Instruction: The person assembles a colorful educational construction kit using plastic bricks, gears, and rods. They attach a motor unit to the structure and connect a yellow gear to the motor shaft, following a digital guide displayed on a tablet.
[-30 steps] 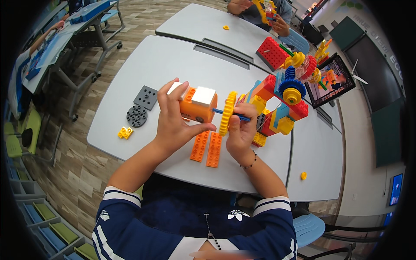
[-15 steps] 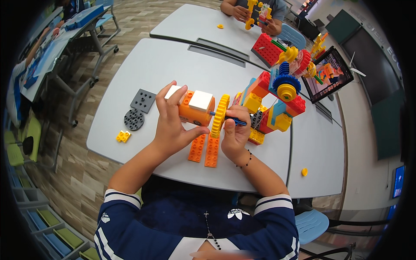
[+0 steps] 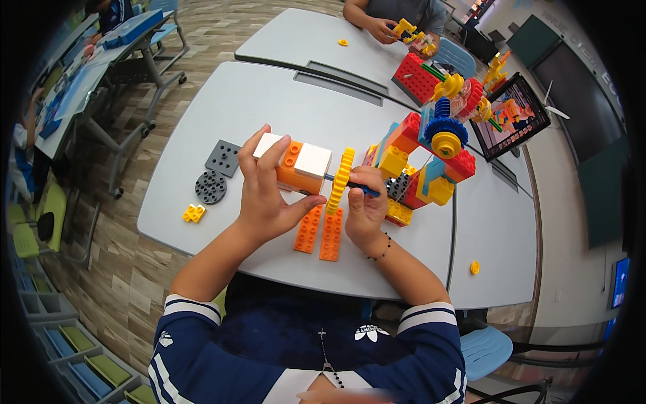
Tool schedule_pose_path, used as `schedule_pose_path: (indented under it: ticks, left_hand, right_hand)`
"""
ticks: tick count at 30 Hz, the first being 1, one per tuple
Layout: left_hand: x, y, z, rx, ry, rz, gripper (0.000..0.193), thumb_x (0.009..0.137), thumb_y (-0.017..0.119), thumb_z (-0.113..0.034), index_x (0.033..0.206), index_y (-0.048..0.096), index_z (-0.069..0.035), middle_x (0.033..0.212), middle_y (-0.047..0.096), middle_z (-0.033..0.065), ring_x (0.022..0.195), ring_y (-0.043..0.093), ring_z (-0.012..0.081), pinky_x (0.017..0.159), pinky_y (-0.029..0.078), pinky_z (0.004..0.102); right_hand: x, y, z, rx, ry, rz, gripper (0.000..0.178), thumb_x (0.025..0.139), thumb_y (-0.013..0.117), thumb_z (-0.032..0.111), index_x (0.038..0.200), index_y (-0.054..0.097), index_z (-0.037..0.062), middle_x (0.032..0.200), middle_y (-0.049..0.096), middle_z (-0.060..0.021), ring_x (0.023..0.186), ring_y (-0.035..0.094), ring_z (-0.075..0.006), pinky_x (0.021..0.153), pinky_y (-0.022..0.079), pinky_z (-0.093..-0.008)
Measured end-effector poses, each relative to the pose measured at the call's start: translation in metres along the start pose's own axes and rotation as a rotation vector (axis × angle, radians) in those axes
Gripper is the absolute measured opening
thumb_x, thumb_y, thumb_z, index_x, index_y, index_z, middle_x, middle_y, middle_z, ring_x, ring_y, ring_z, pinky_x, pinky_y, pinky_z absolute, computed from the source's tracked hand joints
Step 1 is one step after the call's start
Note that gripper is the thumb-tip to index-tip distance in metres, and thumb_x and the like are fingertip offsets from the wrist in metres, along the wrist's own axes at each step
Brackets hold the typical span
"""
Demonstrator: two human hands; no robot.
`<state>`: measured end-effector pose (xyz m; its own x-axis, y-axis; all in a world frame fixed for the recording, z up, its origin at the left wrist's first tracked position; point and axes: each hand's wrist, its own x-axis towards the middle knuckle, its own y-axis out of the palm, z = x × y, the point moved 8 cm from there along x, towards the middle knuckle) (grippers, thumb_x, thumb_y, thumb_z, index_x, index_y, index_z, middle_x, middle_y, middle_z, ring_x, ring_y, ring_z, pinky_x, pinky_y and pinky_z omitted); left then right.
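Note:
My left hand point(image 3: 259, 185) is closed round an orange block point(image 3: 300, 179) topped with white bricks point(image 3: 313, 159). A dark blue axle point(image 3: 363, 187) sticks out of the block's right side and passes through a large yellow gear wheel point(image 3: 340, 180). The fingers of my right hand point(image 3: 368, 210) pinch the axle just right of the gear. Two orange studded plates point(image 3: 330, 236) lie below on the table. Beyond my right hand stands a built structure of red, yellow and blue bricks point(image 3: 425, 165), with a blue gear point(image 3: 445, 132) on top.
Left on the white table point(image 3: 182, 155) lie a grey square plate point(image 3: 223, 158), a grey round plate point(image 3: 210, 187) and small yellow bricks point(image 3: 194, 213). A tablet point(image 3: 511, 116) stands behind the structure at the right. Across the table another person's hands point(image 3: 382, 30) hold a yellow build.
The orange block in my left hand has rolled slightly, so its lower printed face shows less. My hands stay nearly in place. The other person's yellow build has tilted and dropped lower.

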<state>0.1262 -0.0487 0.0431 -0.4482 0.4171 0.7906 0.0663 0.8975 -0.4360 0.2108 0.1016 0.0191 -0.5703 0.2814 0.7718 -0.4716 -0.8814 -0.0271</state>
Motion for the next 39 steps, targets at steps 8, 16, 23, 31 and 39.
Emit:
schedule_pose_path:
  ticks: [8,16,23,31,39]
  left_hand:
    - [0.005,-0.007,0.032,-0.259,-0.265,-0.038,0.109,0.061,0.087,-0.044,0.143,0.026,-0.006,0.13,0.04,0.0126,0.117,0.049,0.0204,0.097,0.045,0.0333]
    - [-0.003,0.01,0.036,-0.78,-0.51,0.072,0.062,0.091,0.061,-0.043,0.135,0.038,-0.007,0.112,0.051,0.0062,0.096,0.052,0.0109,0.087,0.043,0.0243]
    - [-0.006,0.007,0.021,-0.705,-0.367,0.06,0.05,0.097,0.051,-0.039,0.133,0.038,-0.008,0.112,0.048,0.0074,0.1,0.048,0.012,0.088,0.042,0.0256]
    - [-0.007,0.01,0.02,-0.755,-0.346,0.103,0.051,0.096,0.052,-0.036,0.135,0.037,-0.006,0.113,0.047,0.0078,0.101,0.047,0.0118,0.09,0.04,0.0258]
    - [-0.011,0.013,0.029,-0.841,-0.47,0.087,0.053,0.095,0.053,-0.039,0.134,0.039,-0.005,0.114,0.048,0.0076,0.103,0.047,0.0124,0.093,0.039,0.0265]
  right_hand:
    - [0.035,-0.002,0.006,-0.255,0.297,0.288,0.018,0.088,0.062,0.005,0.104,0.057,-0.0006,0.074,0.06,-0.0041,0.064,0.057,-0.0103,0.061,0.047,-0.0239]
    - [0.018,0.003,0.008,-0.253,0.304,0.379,0.011,0.087,0.044,-0.003,0.097,0.041,0.0011,0.071,0.056,-0.0107,0.057,0.054,-0.0166,0.054,0.042,-0.028]
    - [0.006,0.001,-0.01,-0.175,0.376,0.289,0.02,0.086,0.04,-0.004,0.105,0.035,-0.0006,0.076,0.062,-0.016,0.061,0.063,-0.0243,0.057,0.048,-0.0327]
    - [0.011,0.001,0.013,-0.362,0.33,0.358,0.024,0.085,0.045,-0.001,0.106,0.034,-0.0004,0.075,0.061,-0.0185,0.065,0.064,-0.0331,0.06,0.05,-0.037]
    - [0.023,0.003,0.027,-0.385,0.409,0.414,0.025,0.085,0.051,0.002,0.106,0.037,0.0016,0.069,0.059,-0.0157,0.062,0.063,-0.0316,0.057,0.049,-0.0375]
